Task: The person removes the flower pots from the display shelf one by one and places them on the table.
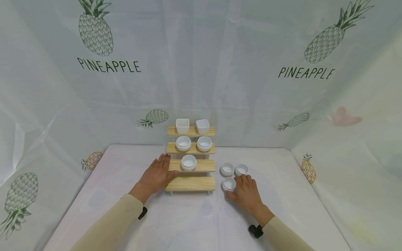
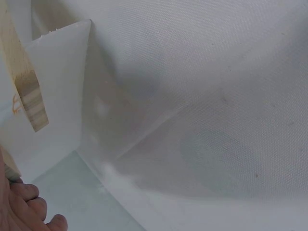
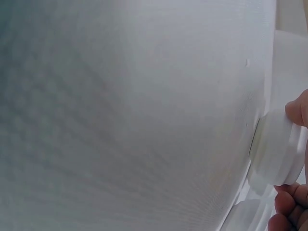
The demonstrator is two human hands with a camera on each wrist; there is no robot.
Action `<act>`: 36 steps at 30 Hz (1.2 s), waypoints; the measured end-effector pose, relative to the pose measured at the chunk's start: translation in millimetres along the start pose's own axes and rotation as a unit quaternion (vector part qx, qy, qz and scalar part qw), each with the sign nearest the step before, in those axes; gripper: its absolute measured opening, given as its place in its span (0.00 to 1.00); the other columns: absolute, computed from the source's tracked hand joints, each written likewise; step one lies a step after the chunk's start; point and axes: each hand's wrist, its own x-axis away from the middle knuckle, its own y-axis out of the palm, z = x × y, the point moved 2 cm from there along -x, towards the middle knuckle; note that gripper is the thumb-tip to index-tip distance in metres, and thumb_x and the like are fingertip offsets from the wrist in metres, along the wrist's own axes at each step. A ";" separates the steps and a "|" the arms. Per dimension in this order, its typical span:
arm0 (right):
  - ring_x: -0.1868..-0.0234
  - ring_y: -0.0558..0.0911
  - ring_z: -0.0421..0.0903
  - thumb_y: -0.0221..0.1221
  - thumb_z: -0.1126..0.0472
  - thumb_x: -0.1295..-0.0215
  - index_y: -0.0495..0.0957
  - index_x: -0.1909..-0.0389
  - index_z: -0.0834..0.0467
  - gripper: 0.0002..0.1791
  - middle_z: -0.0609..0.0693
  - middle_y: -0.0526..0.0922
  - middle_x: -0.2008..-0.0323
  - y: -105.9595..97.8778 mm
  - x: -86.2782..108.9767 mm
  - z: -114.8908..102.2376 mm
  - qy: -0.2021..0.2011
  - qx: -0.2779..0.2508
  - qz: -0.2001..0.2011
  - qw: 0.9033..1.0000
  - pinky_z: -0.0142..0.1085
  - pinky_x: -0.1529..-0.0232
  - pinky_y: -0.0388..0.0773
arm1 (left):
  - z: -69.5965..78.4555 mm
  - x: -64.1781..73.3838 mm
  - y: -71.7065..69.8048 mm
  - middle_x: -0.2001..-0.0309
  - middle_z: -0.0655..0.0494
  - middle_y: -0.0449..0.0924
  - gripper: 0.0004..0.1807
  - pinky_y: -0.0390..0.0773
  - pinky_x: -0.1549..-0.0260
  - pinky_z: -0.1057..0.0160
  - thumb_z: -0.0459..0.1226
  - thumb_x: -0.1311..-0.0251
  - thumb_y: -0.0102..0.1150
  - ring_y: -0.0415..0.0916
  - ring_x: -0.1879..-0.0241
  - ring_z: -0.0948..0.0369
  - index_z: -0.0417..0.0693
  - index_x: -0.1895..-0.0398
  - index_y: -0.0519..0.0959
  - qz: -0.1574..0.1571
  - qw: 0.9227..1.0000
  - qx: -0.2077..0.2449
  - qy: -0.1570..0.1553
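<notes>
The front cup (image 1: pixel 228 183) is at the surface (image 1: pixel 295 209), right of the tiered stand (image 1: pixel 190 183) and apart from its edge. The right hand (image 1: pixel 246 194), grip narrow, holds it by its sides. Two rear cups (image 1: pixel 227 169) stand just behind. The left hand (image 1: pixel 157 176), grip wide, touches the stand's left end. Surface extends well right of the cups.

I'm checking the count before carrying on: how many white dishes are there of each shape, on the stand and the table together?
Square white cups: 2, both on the wooden stand
Round white bowls: 6, 3 on the stand and 3 on the table
Total: 8
</notes>
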 end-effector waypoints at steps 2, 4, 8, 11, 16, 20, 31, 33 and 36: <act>0.59 0.74 0.57 0.78 0.45 0.48 0.78 0.56 0.65 0.31 0.56 0.77 0.64 0.0 0.1 0.1 0.002 -0.003 -0.007 1.000 0.45 0.62 0.72 | 0.1 0.2 -0.3 0.18 0.32 0.51 0.49 0.55 0.19 0.39 0.62 0.19 0.38 0.48 0.17 0.39 0.27 0.18 0.49 -0.002 1.000 0.001 0.000; 0.59 0.74 0.57 0.77 0.45 0.48 0.78 0.56 0.65 0.31 0.56 0.77 0.64 -0.2 -0.1 -0.2 0.002 -0.005 -0.009 1.000 0.45 0.62 0.72 | 0.1 0.5 -0.7 0.17 0.32 0.51 0.49 0.54 0.19 0.39 0.62 0.19 0.38 0.47 0.16 0.40 0.28 0.17 0.49 -0.005 1.000 0.001 -0.002; 0.58 0.74 0.56 0.77 0.46 0.48 0.78 0.56 0.65 0.31 0.55 0.77 0.64 -0.6 -1.2 -0.7 -0.004 -0.006 -0.004 1.000 0.44 0.61 0.72 | -0.8 0.7 -0.2 0.17 0.33 0.50 0.49 0.54 0.19 0.39 0.63 0.19 0.37 0.47 0.16 0.40 0.29 0.17 0.48 -0.007 1.000 -0.001 -0.005; 0.59 0.73 0.56 0.77 0.46 0.49 0.78 0.57 0.64 0.30 0.55 0.76 0.64 -0.9 -2.3 -1.3 -0.007 -0.009 0.002 1.000 0.44 0.62 0.71 | -1.1 1.0 0.5 0.17 0.33 0.50 0.49 0.54 0.19 0.40 0.63 0.19 0.37 0.47 0.16 0.40 0.29 0.17 0.48 -0.005 1.000 0.000 -0.005; 0.59 0.74 0.57 0.78 0.46 0.49 0.78 0.57 0.64 0.31 0.55 0.77 0.64 -1.4 -3.6 -2.6 -0.001 -0.010 -0.002 1.000 0.45 0.62 0.71 | -1.3 1.1 1.6 0.17 0.33 0.50 0.49 0.54 0.19 0.39 0.63 0.19 0.37 0.46 0.16 0.40 0.29 0.17 0.48 -0.005 1.000 0.001 -0.001; 0.59 0.74 0.57 0.78 0.45 0.48 0.79 0.56 0.64 0.31 0.56 0.78 0.63 -1.5 -4.2 -3.2 0.009 -0.006 -0.013 1.000 0.45 0.62 0.72 | -0.5 1.4 1.2 0.17 0.32 0.49 0.49 0.53 0.19 0.39 0.62 0.18 0.37 0.46 0.16 0.40 0.28 0.17 0.48 -0.010 1.000 0.004 -0.003; 0.59 0.73 0.56 0.78 0.45 0.47 0.79 0.55 0.64 0.31 0.56 0.78 0.62 2.5 -6.2 -4.6 0.023 -0.008 -0.021 0.999 0.45 0.61 0.72 | 0.3 2.0 1.3 0.18 0.32 0.51 0.49 0.55 0.19 0.39 0.62 0.19 0.37 0.47 0.16 0.40 0.29 0.17 0.48 -0.009 1.000 0.001 -0.007; 0.59 0.73 0.56 0.78 0.45 0.48 0.79 0.55 0.64 0.31 0.56 0.78 0.63 3.1 -6.5 -4.4 0.023 -0.008 -0.018 1.000 0.45 0.61 0.72 | 0.0 1.8 1.6 0.18 0.32 0.51 0.48 0.55 0.19 0.39 0.62 0.19 0.38 0.47 0.16 0.40 0.29 0.17 0.49 -0.007 1.000 0.002 -0.007; 0.59 0.73 0.56 0.78 0.45 0.49 0.79 0.55 0.65 0.32 0.56 0.78 0.63 3.8 -6.4 -4.5 0.025 -0.007 -0.014 1.000 0.45 0.62 0.71 | -0.6 1.7 2.8 0.17 0.32 0.51 0.48 0.55 0.19 0.39 0.62 0.19 0.39 0.47 0.17 0.40 0.29 0.17 0.49 -0.004 1.000 0.003 -0.006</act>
